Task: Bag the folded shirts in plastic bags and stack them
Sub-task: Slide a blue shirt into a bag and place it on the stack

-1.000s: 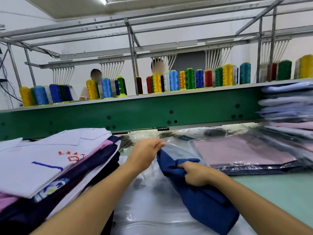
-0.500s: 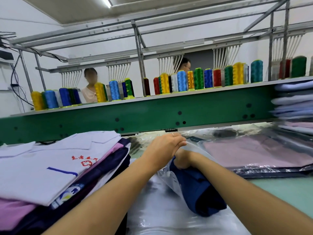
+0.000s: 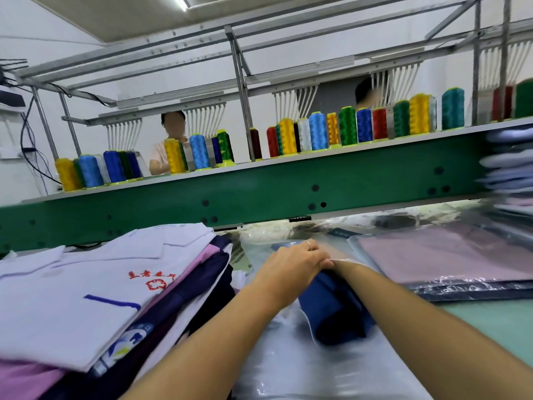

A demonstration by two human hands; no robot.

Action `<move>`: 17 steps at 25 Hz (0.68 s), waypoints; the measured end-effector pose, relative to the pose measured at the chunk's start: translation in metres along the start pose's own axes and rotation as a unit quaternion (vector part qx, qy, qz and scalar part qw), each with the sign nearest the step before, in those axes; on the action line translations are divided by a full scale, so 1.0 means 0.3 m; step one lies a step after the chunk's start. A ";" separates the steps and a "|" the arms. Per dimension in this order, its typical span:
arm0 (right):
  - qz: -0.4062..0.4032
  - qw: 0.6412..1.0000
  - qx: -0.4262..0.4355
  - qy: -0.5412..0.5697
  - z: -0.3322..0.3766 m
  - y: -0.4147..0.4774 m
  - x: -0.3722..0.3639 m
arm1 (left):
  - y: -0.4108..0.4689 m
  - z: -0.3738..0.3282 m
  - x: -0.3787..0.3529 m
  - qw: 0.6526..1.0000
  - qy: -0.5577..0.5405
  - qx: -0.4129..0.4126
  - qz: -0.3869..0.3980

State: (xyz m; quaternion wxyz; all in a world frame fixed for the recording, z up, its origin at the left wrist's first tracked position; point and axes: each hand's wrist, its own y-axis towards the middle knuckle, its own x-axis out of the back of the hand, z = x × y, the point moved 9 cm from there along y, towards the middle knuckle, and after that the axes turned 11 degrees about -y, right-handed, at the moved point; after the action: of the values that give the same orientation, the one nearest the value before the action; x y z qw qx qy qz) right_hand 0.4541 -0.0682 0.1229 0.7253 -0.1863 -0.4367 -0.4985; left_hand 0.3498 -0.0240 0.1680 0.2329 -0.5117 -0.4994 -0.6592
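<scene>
While the left hand holds the bag's mouth, the right arm feeds a blue shirt in.

The left hand point(image 3: 291, 265), a ring on one finger, has its fingers point(image 3: 314, 255) curled together over the lip of the plastic bag point(image 3: 288, 368). The right hand is hidden behind it, so I cannot tell how its fingers lie; only the right forearm point(image 3: 403, 307) shows. The blue shirt point(image 3: 331, 308) lies bunched between the two arms, seemingly partway into the bag. To do this well, I'd keep the lip lifted and taut and slide the shirt in flat, so the fold survives. A bagged pink shirt point(image 3: 438, 252) lies just right. On the left, the white shirt point(image 3: 86, 284) topping the pile carries red embroidered characters point(image 3: 151, 274) over a red emblem, which I can't read, and the bag's small print point(image 3: 240, 258) is illegible.
</scene>
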 end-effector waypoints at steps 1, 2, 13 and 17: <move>0.016 1.000 -0.005 -0.020 -0.024 -0.004 -0.013 | -0.004 0.008 -0.011 1.000 0.009 0.005 0.008; 0.025 0.999 -0.010 -0.042 -0.059 0.001 -0.026 | -0.010 0.017 -0.022 1.000 0.015 0.012 0.016; -0.011 0.950 -0.003 -0.311 -0.124 -0.081 -0.105 | -0.054 0.027 -0.058 0.998 0.008 0.047 0.038; 0.065 0.966 0.068 -0.241 -0.002 -0.117 -0.188 | -0.062 0.017 -0.086 0.996 0.011 0.069 0.057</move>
State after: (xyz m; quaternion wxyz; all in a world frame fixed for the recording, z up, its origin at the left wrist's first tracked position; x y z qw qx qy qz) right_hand 0.4165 -0.0522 0.0705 0.6405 -0.2789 -0.6182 -0.3603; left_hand 0.3462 -0.0173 0.1366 0.3099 -0.5145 -0.5110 -0.6149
